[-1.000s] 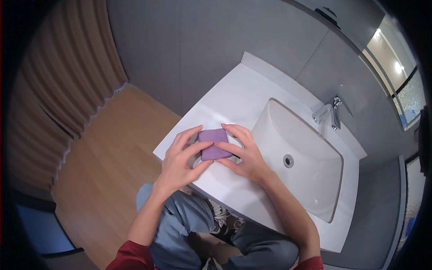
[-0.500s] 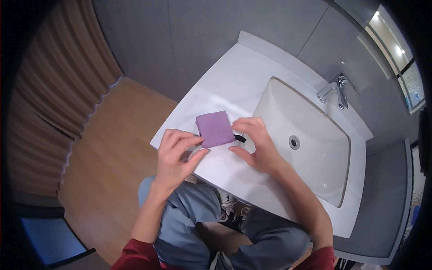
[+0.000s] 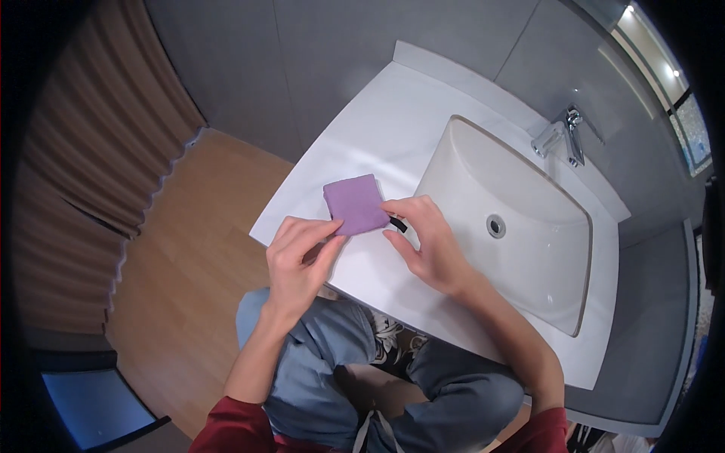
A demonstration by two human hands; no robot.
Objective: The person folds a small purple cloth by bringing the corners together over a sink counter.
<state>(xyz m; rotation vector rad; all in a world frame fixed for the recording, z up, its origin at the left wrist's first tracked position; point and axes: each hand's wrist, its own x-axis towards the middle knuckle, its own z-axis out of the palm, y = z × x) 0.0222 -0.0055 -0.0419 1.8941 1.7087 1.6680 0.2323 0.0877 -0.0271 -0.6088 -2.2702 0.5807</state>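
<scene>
A purple cloth (image 3: 355, 204), folded into a square with a small black strap (image 3: 398, 224) at its right corner, lies flat on the white countertop (image 3: 370, 113) left of the sink. At its near left corner, my left hand (image 3: 294, 253) has thumb and forefinger closed on the edge. My right hand (image 3: 427, 241) is at the cloth's right side, by the strap. Its forefinger touches the cloth's edge while the thumb stays apart from it, so the hand is open.
A white sink (image 3: 506, 234) with a round drain (image 3: 495, 226) is set into the counter at right, below a chrome faucet (image 3: 563, 136). A grey wall rises behind. A brown pleated curtain (image 3: 98, 143) hangs at left above a wooden floor (image 3: 196, 249). My knees are under the counter's front edge.
My left thumb and forefinger have come together at the cloth's corner. My right forefinger has moved onto the cloth's right edge. The whole view has shifted slightly.
</scene>
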